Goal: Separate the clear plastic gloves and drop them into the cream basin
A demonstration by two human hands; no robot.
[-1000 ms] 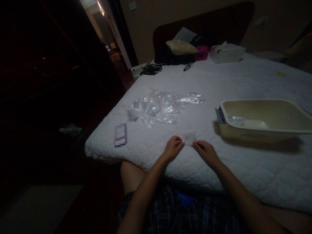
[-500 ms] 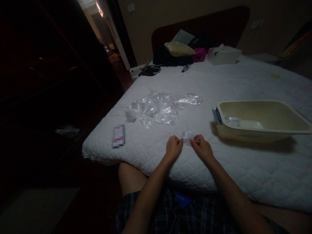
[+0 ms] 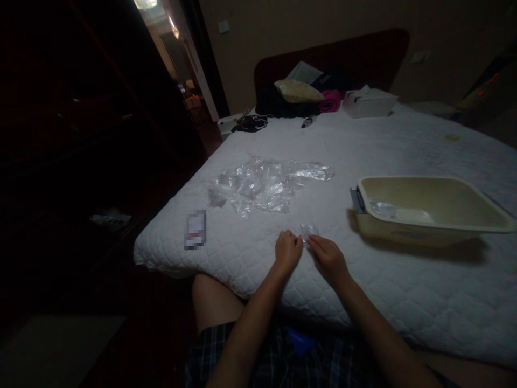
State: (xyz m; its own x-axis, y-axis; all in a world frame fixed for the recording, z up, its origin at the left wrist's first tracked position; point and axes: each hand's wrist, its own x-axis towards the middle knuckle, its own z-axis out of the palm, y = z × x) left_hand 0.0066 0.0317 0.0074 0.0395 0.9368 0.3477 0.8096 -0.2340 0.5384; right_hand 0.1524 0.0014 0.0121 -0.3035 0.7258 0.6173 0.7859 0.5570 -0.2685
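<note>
On the white quilted bed (image 3: 404, 291), my left hand (image 3: 286, 252) and my right hand (image 3: 328, 258) rest close together near the front edge. Both pinch a small clear plastic bag (image 3: 308, 231), now bunched up between the fingertips. Beyond my hands lies a heap of clear plastic bags (image 3: 266, 183). A cream plastic basin (image 3: 428, 213) stands to the right, with some clear plastic inside it.
A small card or packet (image 3: 195, 230) lies near the bed's left corner. Clothes, a pillow (image 3: 298, 90) and a white box (image 3: 369, 102) sit by the dark headboard. The floor to the left is dark, with an open doorway behind.
My hands have drawn closer together, and the small bag that was held spread flat is now folded or crumpled between them.
</note>
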